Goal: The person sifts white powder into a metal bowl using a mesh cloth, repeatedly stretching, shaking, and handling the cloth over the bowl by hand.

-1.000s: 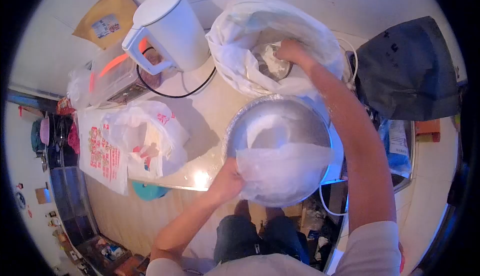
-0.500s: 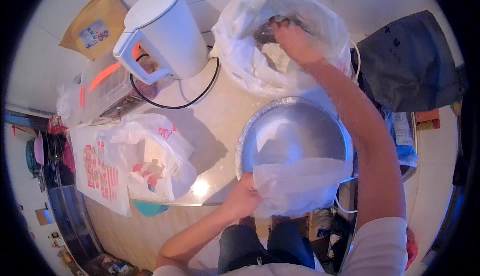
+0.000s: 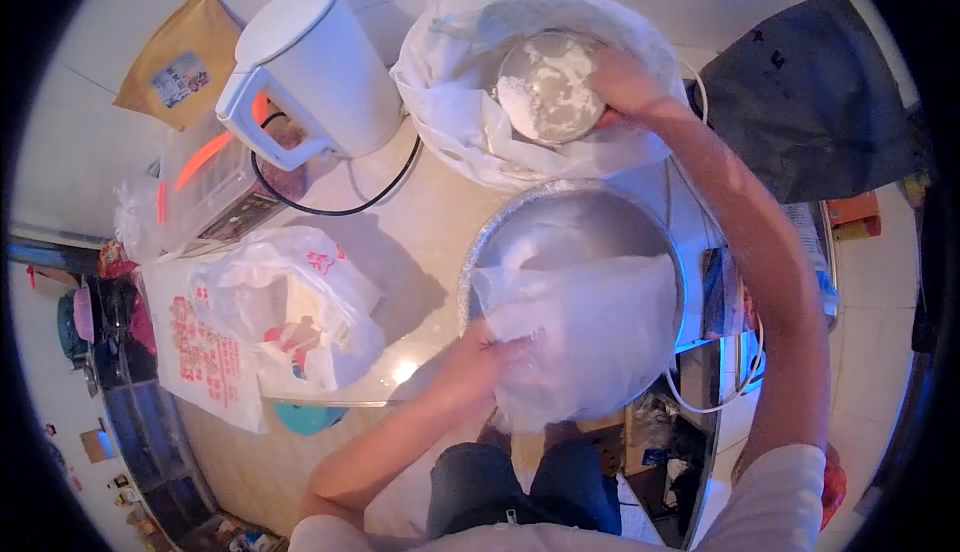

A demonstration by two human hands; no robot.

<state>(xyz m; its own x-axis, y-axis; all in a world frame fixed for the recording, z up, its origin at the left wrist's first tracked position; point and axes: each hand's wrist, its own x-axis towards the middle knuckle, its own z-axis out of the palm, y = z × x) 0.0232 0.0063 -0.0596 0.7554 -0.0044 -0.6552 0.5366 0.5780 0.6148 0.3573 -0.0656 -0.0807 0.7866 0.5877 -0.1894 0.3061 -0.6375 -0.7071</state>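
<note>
A powder-dusted round dish [image 3: 550, 87] is held at its edge by the right hand [image 3: 626, 88], inside the open white bag [image 3: 450, 117] beyond the metal basin [image 3: 635, 220]. Over the basin's near part, a translucent bag [image 3: 600, 337] is gripped by the left hand [image 3: 490, 354]. Left of the basin, a red-printed bag [image 3: 205, 352] is seen.
</note>
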